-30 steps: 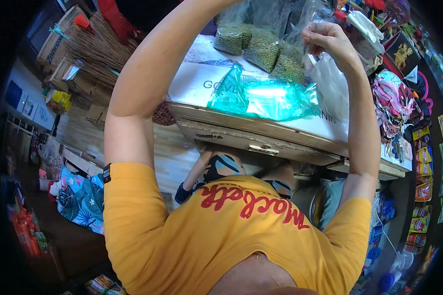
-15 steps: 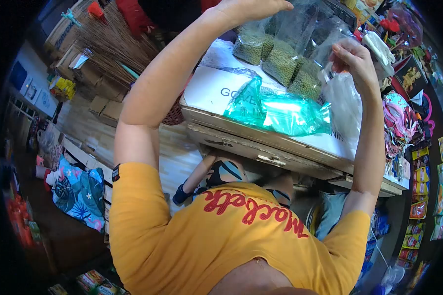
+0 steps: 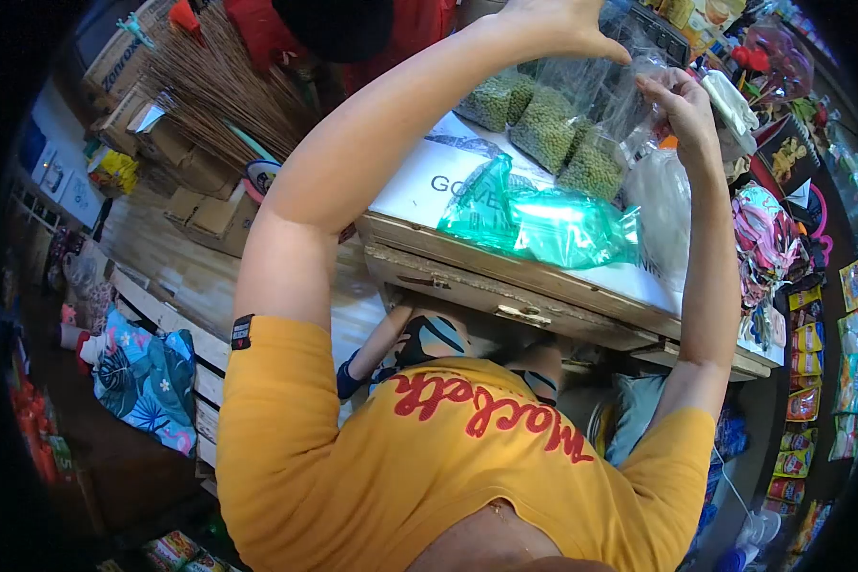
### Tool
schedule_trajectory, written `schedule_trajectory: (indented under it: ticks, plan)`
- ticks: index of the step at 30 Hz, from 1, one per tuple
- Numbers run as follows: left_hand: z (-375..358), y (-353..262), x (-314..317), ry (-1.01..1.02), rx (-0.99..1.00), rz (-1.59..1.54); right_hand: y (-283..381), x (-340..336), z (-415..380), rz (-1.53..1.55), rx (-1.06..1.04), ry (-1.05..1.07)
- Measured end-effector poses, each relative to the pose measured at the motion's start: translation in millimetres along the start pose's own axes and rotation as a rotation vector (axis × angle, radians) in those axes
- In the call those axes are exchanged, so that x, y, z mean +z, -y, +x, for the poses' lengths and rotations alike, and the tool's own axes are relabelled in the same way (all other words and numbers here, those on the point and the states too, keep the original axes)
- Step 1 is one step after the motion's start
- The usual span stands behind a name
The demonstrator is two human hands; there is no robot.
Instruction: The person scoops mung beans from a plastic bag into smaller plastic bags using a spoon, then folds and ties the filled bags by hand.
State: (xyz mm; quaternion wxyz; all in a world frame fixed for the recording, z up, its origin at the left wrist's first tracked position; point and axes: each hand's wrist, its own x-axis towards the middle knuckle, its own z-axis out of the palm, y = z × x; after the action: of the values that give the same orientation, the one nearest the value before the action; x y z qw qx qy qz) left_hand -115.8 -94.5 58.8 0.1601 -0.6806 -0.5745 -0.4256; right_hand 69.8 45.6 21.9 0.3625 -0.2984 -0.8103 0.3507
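My right hand is closed, thumb and fingertips pinching the gathered top of a clear plastic bag. My left hand reaches over the bags from the left, its thumb stretched out towards my right hand; its other fingers are mostly cut off by the top edge. Below the hands, several clear bags of green beans stand close together, among them a front bag and a middle bag. A shiny green plastic bag lies in front of them, beside whitish clear plastic bags.
The bags rest on a white-topped wooden table with a drawer. Brooms and cardboard boxes stand to the left. Hanging sachets and patterned cloth are on the right.
My left hand has moved right, its thumb now closer to my right hand. My right hand has shifted slightly up and left, still pinching clear plastic.
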Motion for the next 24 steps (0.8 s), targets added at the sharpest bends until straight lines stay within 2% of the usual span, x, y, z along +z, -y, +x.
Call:
schedule_trajectory:
  ticks: [1, 6, 10, 13, 14, 16, 17, 18, 19, 20, 21, 22, 24]
  plan:
    - [1.9, -6.5, -4.2, 0.078, -0.062, 0.017, 4.0, 3.3, -2.8, -0.015, -0.011, -0.01]
    - [35.3, 38.0, 34.8, 0.184, 0.115, -0.039, 4.4, 8.0, -1.3, -0.008, -0.019, 0.08]
    - [45.1, 42.4, 31.4, 0.235, 0.147, -0.119, 15.9, -5.5, -3.1, 0.212, -0.02, 0.134]
    - [46.5, 37.0, 20.4, 0.222, 0.143, -0.057, 5.7, -8.2, 4.3, 0.313, -0.007, 0.025]
    - [41.5, 38.8, 21.7, 0.055, 0.269, -0.093, 6.9, -1.7, 2.2, 0.264, -0.04, 0.008]
    - [38.9, 40.2, 23.2, 0.102, 0.211, -0.053, 10.3, 10.7, -6.7, 0.162, -0.107, -0.034]
    - [37.4, 38.3, 22.9, 0.124, 0.183, -0.036, 8.6, 13.6, -7.5, 0.149, -0.14, 0.016]
    - [41.1, 46.7, 35.7, 0.081, 0.253, 0.022, 11.5, 19.2, -9.6, 0.07, -0.147, 0.022]
    - [48.0, 55.1, 46.5, 0.15, 0.22, 0.054, 13.6, 23.9, -11.8, -0.008, -0.153, 0.028]
    - [49.5, 53.8, 47.5, 0.221, 0.187, 0.085, -0.8, 21.0, -0.3, 0.004, -0.158, 0.124]
    - [49.7, 51.3, 46.4, 0.292, 0.154, 0.115, -2.3, 18.8, 3.3, -0.011, -0.181, 0.095]
    - [48.9, 49.8, 45.4, 0.355, 0.097, 0.014, -3.1, 17.2, 6.3, -0.025, -0.205, 0.066]
    - [52.2, 47.3, 52.3, 0.237, 0.179, -0.007, 3.3, 4.3, 9.3, -0.045, -0.239, 0.038]
